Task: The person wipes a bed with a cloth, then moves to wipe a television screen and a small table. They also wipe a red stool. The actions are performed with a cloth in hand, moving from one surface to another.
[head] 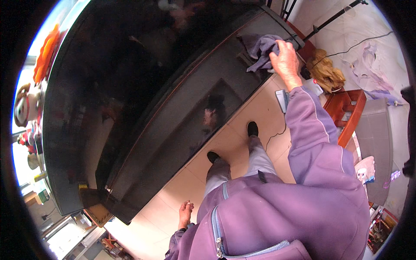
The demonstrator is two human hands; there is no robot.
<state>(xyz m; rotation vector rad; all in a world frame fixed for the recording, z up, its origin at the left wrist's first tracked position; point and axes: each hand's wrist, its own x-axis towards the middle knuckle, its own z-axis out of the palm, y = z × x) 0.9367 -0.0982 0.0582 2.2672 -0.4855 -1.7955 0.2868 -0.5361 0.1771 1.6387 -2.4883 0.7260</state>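
Observation:
In the head view a large glossy black piano-like cabinet [182, 97] fills the upper left, its dark surface reflecting the person. At its upper right end my right hand [286, 60] grips a bunched purple-grey cloth [261, 48], which lies against the dark panel. The underside of that hand's fingers is partly hidden by the cloth. My left hand [186, 211] hangs low beside my body, over the tiled floor, with its fingers curled. Whether anything is inside those fingers cannot be made out.
Along the right stand a reddish-brown wooden chair [354, 113], a yellow-brown bag [326, 71] and a grey padded seat [373, 143]. A small grey-white device [281, 100] with a cord is near my right sleeve. An orange ornament [47, 55] and figurines rest along the cabinet's far left.

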